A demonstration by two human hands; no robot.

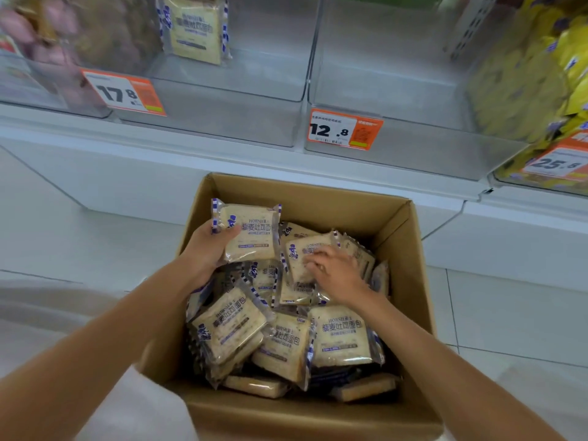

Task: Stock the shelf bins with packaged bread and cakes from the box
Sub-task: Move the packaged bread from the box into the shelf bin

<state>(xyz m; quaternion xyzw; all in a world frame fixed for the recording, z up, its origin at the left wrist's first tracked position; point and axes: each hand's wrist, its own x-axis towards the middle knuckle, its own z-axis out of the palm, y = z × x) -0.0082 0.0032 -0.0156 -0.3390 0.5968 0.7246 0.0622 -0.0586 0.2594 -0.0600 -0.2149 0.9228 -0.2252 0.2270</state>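
Observation:
An open cardboard box [394, 237] sits on the floor below the shelf, filled with several clear-wrapped bread packs [340, 338] with blue print. My left hand [206, 249] grips one bread pack [254, 233] by its left edge, lifted above the pile at the box's far left. My right hand [334, 272] lies with curled fingers on another pack [299, 262] in the middle of the box; its grip is unclear. One matching pack [195, 27] stands in the clear shelf bin [222, 116] marked 17.8.
A second clear bin [413, 148], tagged 12.8, stands to the right and holds nothing visible. Yellow packs [541, 74] fill the bin at far right; pinkish packs [38, 43] fill the far-left one. A white shelf ledge [159, 148] runs just behind the box.

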